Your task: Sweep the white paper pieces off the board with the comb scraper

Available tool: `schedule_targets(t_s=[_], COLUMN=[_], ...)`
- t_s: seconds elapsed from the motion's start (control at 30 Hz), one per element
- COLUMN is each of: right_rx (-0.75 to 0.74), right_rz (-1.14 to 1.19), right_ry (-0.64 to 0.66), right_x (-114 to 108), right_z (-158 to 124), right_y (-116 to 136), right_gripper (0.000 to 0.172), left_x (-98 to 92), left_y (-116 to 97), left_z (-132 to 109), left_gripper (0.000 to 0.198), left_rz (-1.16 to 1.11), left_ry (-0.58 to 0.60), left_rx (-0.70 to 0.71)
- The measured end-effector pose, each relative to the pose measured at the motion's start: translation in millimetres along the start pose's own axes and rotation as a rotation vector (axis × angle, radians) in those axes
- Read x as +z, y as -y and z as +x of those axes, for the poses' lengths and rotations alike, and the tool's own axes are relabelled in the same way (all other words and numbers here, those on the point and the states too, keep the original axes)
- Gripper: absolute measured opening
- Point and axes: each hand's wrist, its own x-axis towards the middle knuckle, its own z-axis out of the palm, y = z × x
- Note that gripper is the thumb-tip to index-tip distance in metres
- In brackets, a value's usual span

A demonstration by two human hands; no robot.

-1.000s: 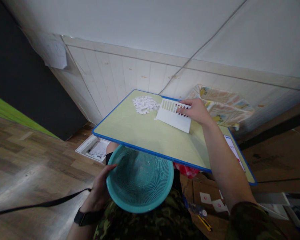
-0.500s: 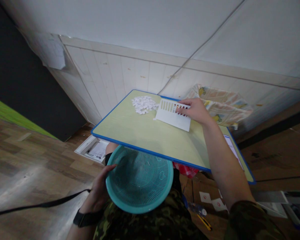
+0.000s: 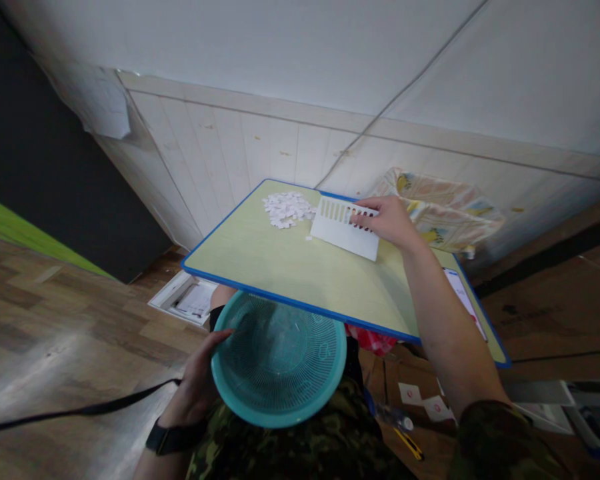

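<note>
My right hand is closed on a white card with a row of slots along its upper edge, held tilted over the table. Beside the card's left edge lies a heap of small white paper pieces. One loose white piece sits apart from the heap. Below the table's front edge, my left hand grips the rim of a turquoise plastic basket, which rests on my lap. Its thumb hooks over the rim; the other fingers are hidden behind it. No pieces can be made out in the basket.
The yellow-green table has a blue edge and stands against a panelled wall. A phone lies at its right side. A patterned cloth-lined container is behind. On the floor are a white box, a bottle and a yellow cutter.
My right hand and the card have shifted slightly left. The loose white piece now shows separate from the card's edge. The phone's screen shows more plainly. My left hand and the basket stay put.
</note>
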Motion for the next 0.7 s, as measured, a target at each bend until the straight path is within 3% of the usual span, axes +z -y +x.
schedule_targets(t_s=[0.3,0.47,0.7], right_rx=[-0.048,-0.069,-0.048], right_rz=[-0.069,-0.002,-0.040], right_ry=[0.093,0.057,0.193], right_x=[-24.8,-16.5,-12.9], right_z=[-4.8,2.4,24.7], right_y=[3.7,8.5,13.2], right_gripper=[0.034,0.034,0.033], left_x=[-3.3,-2.2,-2.6], left_y=[1.2,0.3,0.9], left_z=[2.0,0.0,-0.6], left_gripper=[0.020,0.014,0.011], left_rz=[-0.007,0.003,-0.006], left_ry=[0.006,0.007,0.020], left_rx=[-0.015,-0.036,-0.059])
